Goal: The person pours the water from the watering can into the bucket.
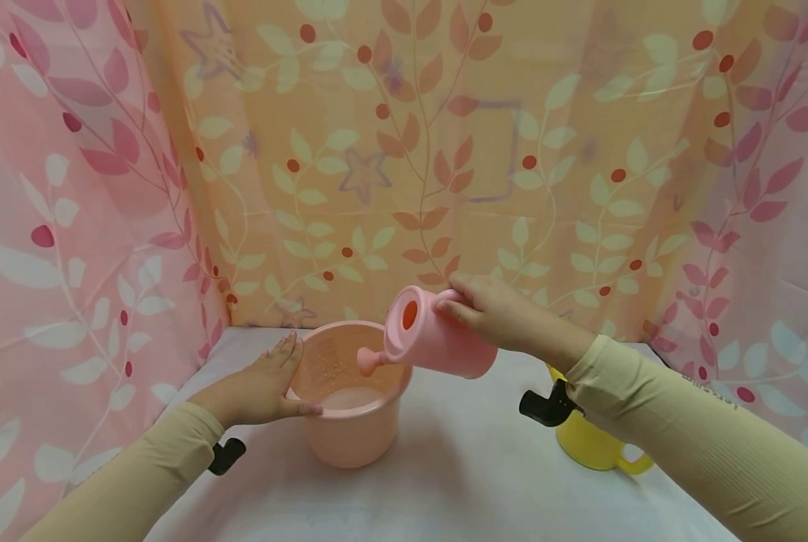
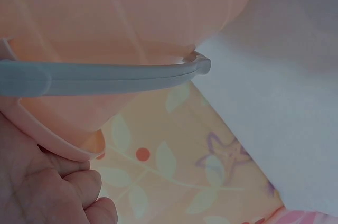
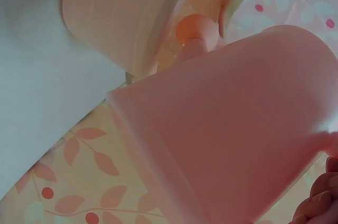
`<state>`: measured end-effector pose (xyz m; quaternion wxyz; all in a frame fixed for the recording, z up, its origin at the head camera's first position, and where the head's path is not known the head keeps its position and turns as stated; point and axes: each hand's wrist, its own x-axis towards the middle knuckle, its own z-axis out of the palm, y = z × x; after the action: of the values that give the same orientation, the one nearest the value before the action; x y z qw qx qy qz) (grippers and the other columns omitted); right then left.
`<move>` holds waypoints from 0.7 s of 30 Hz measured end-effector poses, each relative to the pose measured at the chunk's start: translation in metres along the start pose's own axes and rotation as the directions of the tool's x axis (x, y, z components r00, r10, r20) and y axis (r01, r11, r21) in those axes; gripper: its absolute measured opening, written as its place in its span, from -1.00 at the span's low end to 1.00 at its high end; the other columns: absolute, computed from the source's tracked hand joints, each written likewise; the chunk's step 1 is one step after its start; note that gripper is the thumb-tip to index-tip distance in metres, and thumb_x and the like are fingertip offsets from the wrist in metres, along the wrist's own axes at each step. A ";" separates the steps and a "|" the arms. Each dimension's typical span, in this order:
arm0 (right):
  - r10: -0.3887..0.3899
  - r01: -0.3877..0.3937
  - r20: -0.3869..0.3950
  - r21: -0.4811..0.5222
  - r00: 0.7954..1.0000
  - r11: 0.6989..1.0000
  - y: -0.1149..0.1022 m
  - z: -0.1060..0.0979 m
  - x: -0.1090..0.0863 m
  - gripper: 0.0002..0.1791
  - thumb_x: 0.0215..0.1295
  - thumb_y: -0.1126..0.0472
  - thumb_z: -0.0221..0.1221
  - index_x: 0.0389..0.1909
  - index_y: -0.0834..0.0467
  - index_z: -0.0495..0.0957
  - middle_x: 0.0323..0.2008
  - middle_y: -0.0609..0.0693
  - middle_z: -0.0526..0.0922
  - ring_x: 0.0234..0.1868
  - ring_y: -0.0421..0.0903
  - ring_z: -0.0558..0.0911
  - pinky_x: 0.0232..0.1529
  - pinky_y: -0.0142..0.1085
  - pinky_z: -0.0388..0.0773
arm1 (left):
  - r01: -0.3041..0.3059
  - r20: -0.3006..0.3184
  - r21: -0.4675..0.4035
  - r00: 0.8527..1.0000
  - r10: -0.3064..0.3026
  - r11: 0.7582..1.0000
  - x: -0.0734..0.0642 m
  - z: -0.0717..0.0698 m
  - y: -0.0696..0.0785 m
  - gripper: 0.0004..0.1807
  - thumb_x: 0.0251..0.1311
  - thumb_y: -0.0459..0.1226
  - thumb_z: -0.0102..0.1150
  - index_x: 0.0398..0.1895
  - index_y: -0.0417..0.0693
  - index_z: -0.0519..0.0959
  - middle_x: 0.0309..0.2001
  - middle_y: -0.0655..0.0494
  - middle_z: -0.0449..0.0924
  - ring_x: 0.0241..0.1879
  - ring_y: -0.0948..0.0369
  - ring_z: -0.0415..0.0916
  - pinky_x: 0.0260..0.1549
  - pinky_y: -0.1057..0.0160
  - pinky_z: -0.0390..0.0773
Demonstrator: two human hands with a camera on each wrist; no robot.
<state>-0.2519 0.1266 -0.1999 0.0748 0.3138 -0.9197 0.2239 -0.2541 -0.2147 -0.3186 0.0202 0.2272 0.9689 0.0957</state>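
Leaf-patterned curtains (image 1: 417, 150) wall in a white tabletop (image 1: 492, 467) in front of you, and the peach bucket (image 1: 352, 440) stands upright on it, left of centre. Your right hand (image 1: 495, 309) grips the handle of the pink watering can (image 1: 444, 348), which is tilted so that its sprinkler head (image 1: 366, 363) hangs inside the bucket's mouth. Your left hand (image 1: 261, 388) rests on the bucket's near-left rim, fingers fairly straight, thumb laid across the edge. For a clean pour, I'd tip the can from the wrist, slowly — the sprinkler head should stay within the rim, and your left hand should steady the bucket without pushing it over. Whether water is running, you can't tell here. Mind your right forearm, too — it crosses in front of the yellow jug (image 1: 588, 444).
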 end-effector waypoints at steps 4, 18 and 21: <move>0.005 -0.005 0.001 -0.005 1.000 1.000 -0.001 -0.001 0.000 -0.80 0.27 0.06 0.10 -0.37 0.11 0.42 -0.48 -0.04 0.49 -0.40 -0.10 0.49 -0.42 -0.33 0.50 | -0.002 -0.002 -0.001 1.000 0.002 1.000 0.000 0.000 0.000 0.35 -0.19 0.48 -0.08 0.35 -0.46 -0.16 0.39 -0.33 -0.34 0.38 -0.17 -0.32 0.25 -0.19 -0.10; -0.028 0.029 0.004 -0.039 1.000 0.999 -0.004 -0.002 0.003 -0.80 0.27 0.06 0.11 -0.37 0.12 0.41 -0.48 -0.04 0.49 -0.41 -0.10 0.50 -0.43 -0.33 0.52 | -0.005 -0.010 0.005 1.000 0.006 1.000 0.001 0.002 -0.001 0.36 -0.19 0.50 -0.09 0.35 -0.46 -0.15 0.39 -0.34 -0.33 0.38 -0.17 -0.31 0.25 -0.19 -0.09; -0.040 0.040 -0.006 -0.063 0.999 0.997 -0.005 -0.003 0.004 -0.80 0.26 0.06 0.12 -0.39 0.11 0.41 -0.50 -0.05 0.49 -0.41 -0.11 0.49 -0.43 -0.33 0.49 | -0.006 -0.010 0.006 1.000 0.006 1.000 0.001 0.002 -0.001 0.36 -0.19 0.49 -0.09 0.35 -0.46 -0.15 0.39 -0.33 -0.33 0.38 -0.16 -0.31 0.25 -0.19 -0.09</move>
<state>-0.2516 0.1220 -0.1945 0.0925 0.3289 -0.9195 0.1943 -0.2552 -0.2150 -0.3206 0.0143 0.2298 0.9686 0.0943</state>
